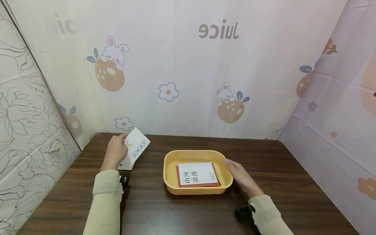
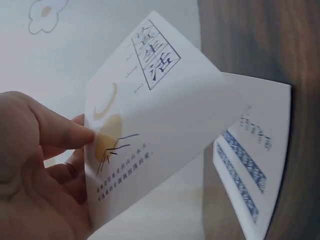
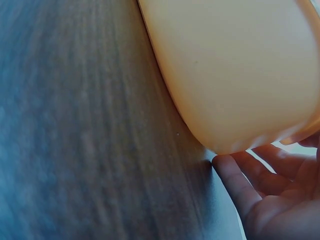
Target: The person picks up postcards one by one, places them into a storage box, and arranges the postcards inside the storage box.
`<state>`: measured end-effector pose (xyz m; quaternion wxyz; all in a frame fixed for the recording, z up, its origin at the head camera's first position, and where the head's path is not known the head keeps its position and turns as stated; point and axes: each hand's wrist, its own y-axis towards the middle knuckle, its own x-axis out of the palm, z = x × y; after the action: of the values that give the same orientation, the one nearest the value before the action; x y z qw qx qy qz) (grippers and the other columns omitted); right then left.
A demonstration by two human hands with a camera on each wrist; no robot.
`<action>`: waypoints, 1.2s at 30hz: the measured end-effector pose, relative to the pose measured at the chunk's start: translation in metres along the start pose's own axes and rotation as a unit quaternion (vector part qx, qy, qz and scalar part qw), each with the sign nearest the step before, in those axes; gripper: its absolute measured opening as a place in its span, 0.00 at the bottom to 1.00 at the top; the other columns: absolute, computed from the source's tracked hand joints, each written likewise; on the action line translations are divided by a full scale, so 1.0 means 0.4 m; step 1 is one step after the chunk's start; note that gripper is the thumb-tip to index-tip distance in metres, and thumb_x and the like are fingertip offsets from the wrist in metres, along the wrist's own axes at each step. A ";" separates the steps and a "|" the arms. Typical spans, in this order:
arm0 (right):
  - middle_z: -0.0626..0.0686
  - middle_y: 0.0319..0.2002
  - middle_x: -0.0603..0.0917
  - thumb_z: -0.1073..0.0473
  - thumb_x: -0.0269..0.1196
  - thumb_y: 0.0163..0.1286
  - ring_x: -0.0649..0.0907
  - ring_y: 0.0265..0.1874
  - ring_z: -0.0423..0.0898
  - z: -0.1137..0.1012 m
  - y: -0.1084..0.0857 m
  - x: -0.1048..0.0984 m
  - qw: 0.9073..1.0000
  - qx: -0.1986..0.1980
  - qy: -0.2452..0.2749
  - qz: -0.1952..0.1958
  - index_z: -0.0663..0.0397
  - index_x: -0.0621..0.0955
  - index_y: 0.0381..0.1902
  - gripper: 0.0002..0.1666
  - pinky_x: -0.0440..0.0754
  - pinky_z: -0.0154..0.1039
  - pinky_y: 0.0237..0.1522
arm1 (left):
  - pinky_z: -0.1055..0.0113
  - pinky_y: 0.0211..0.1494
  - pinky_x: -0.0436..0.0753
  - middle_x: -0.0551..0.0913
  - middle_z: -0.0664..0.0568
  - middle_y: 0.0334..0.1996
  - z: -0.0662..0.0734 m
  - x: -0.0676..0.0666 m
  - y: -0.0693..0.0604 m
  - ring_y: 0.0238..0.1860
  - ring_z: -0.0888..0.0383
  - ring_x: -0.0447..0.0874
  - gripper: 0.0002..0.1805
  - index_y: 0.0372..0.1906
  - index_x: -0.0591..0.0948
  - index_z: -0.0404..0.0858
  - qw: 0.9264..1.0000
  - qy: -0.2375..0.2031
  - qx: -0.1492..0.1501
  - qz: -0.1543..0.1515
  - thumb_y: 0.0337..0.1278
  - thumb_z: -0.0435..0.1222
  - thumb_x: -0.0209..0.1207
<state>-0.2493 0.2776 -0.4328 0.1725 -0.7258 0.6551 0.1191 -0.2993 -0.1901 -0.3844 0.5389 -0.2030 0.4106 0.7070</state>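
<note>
My left hand (image 1: pixel 116 150) pinches a white printed card (image 1: pixel 136 143) above the table's left side. In the left wrist view the thumb presses its face, which carries yellow shapes and dark characters. Behind it appears a second white panel (image 2: pixel 267 117) with blue patterned bands; whether the two are joined I cannot tell. My right hand (image 1: pixel 242 178) holds the right side of a yellow plastic basin (image 1: pixel 194 192), a digit at the rim and fingertips (image 3: pixel 227 165) against the outer wall. Inside the basin lies a white card (image 1: pixel 196 173) with large characters, over a red-edged one (image 1: pixel 216 173).
Everything stands on a dark wood-grain table (image 1: pixel 147 209). A patterned curtain (image 1: pixel 188 65) hangs along its back edge, with more printed cloth at both sides. Each wrist wears a black camera mount (image 1: pixel 245 212).
</note>
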 end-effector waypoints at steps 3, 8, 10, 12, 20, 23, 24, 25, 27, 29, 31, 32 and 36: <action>0.69 0.67 0.70 0.40 0.45 0.81 0.74 0.64 0.59 0.002 0.002 -0.001 1.000 0.000 0.002 -0.001 0.72 0.64 0.72 0.41 0.74 0.53 0.62 | 0.40 0.57 0.74 0.76 0.25 0.53 0.010 -0.001 0.003 0.56 0.31 0.74 0.21 0.60 0.74 0.20 1.000 -0.003 0.015 0.021 0.66 0.22 0.42; 0.70 0.67 0.71 0.40 0.45 0.81 0.74 0.64 0.59 0.003 0.002 -0.002 1.000 -0.002 0.000 -0.001 0.72 0.64 0.72 0.41 0.74 0.53 0.62 | 0.41 0.55 0.76 0.77 0.28 0.52 0.033 -0.006 0.005 0.55 0.33 0.75 0.19 0.60 0.75 0.21 0.998 -0.016 0.041 0.051 0.69 0.23 0.44; 0.69 0.67 0.71 0.39 0.45 0.81 0.74 0.64 0.59 0.002 0.002 -0.003 1.000 0.001 0.000 0.000 0.72 0.64 0.72 0.42 0.74 0.54 0.62 | 0.42 0.53 0.76 0.77 0.28 0.51 0.042 -0.010 0.005 0.53 0.34 0.76 0.19 0.60 0.75 0.22 0.997 -0.019 0.051 0.062 0.69 0.23 0.45; 0.70 0.67 0.70 0.39 0.45 0.81 0.74 0.64 0.59 0.003 0.002 -0.005 1.000 0.003 -0.003 0.000 0.72 0.63 0.72 0.42 0.73 0.54 0.63 | 0.43 0.52 0.76 0.78 0.29 0.49 0.051 -0.013 0.006 0.51 0.35 0.76 0.18 0.59 0.76 0.22 0.995 -0.020 0.061 0.070 0.69 0.23 0.45; 0.69 0.68 0.69 0.38 0.45 0.81 0.72 0.66 0.60 0.000 -0.003 -0.009 1.000 0.008 -0.009 0.002 0.71 0.63 0.72 0.43 0.71 0.56 0.64 | 0.45 0.50 0.78 0.79 0.31 0.50 0.091 -0.027 0.000 0.50 0.37 0.77 0.18 0.59 0.77 0.25 0.991 -0.035 0.093 0.086 0.70 0.24 0.47; 0.69 0.68 0.70 0.39 0.45 0.81 0.73 0.65 0.60 -0.001 -0.004 -0.008 1.000 0.006 -0.010 0.001 0.71 0.64 0.72 0.42 0.71 0.56 0.64 | 0.45 0.49 0.78 0.79 0.31 0.50 0.106 -0.032 -0.003 0.49 0.37 0.77 0.18 0.59 0.78 0.26 0.989 -0.042 0.104 0.091 0.70 0.24 0.48; 0.69 0.68 0.70 0.39 0.45 0.81 0.73 0.65 0.60 -0.001 -0.004 -0.008 1.000 0.006 -0.010 0.001 0.71 0.64 0.72 0.42 0.71 0.56 0.64 | 0.45 0.48 0.78 0.79 0.31 0.50 0.110 -0.034 -0.004 0.48 0.38 0.77 0.18 0.59 0.78 0.26 0.989 -0.043 0.108 0.092 0.69 0.24 0.48; 0.69 0.68 0.70 0.39 0.44 0.81 0.73 0.65 0.60 -0.002 -0.004 -0.007 1.000 0.005 -0.011 0.001 0.71 0.64 0.72 0.41 0.71 0.56 0.64 | 0.45 0.48 0.77 0.79 0.32 0.50 0.113 -0.035 -0.004 0.48 0.38 0.77 0.18 0.59 0.78 0.26 0.988 -0.044 0.111 0.094 0.69 0.24 0.48; 0.69 0.68 0.70 0.40 0.44 0.82 0.73 0.65 0.60 -0.003 -0.004 -0.007 1.000 0.004 -0.014 0.001 0.72 0.64 0.72 0.41 0.70 0.56 0.64 | 0.46 0.47 0.77 0.80 0.32 0.49 0.118 -0.037 -0.005 0.47 0.39 0.77 0.18 0.59 0.79 0.26 0.987 -0.044 0.117 0.098 0.69 0.23 0.49; 0.69 0.68 0.70 0.40 0.44 0.82 0.73 0.65 0.60 -0.003 -0.003 -0.007 1.000 0.004 -0.015 0.001 0.72 0.64 0.72 0.41 0.70 0.57 0.64 | 0.48 0.46 0.77 0.80 0.34 0.46 0.122 -0.038 -0.005 0.45 0.41 0.77 0.18 0.58 0.80 0.27 0.986 -0.044 0.122 0.101 0.68 0.23 0.49; 0.69 0.68 0.70 0.40 0.44 0.82 0.73 0.65 0.60 -0.003 -0.003 -0.007 1.000 0.003 -0.015 0.001 0.72 0.64 0.72 0.41 0.70 0.57 0.64 | 0.50 0.43 0.76 0.80 0.35 0.44 0.126 -0.040 -0.007 0.41 0.43 0.76 0.17 0.57 0.80 0.27 0.985 -0.044 0.128 0.103 0.68 0.23 0.50; 0.69 0.68 0.70 0.40 0.44 0.82 0.73 0.66 0.60 -0.003 -0.002 -0.007 1.000 0.002 -0.013 0.001 0.72 0.64 0.72 0.41 0.70 0.57 0.64 | 0.51 0.42 0.76 0.80 0.36 0.43 0.129 -0.041 -0.007 0.40 0.43 0.76 0.17 0.57 0.80 0.27 0.985 -0.047 0.131 0.104 0.67 0.22 0.50; 0.69 0.67 0.71 0.40 0.44 0.82 0.73 0.65 0.59 -0.001 0.000 -0.008 1.000 -0.005 -0.012 -0.003 0.72 0.64 0.72 0.41 0.71 0.56 0.64 | 0.49 0.47 0.78 0.82 0.36 0.43 0.150 -0.043 -0.012 0.39 0.44 0.77 0.18 0.56 0.82 0.28 0.981 -0.058 0.154 0.107 0.65 0.21 0.51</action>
<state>-0.2498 0.2801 -0.4311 0.1766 -0.7271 0.6504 0.1307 -0.2796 -0.1518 -0.3387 0.5082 -0.0314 0.5015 0.6995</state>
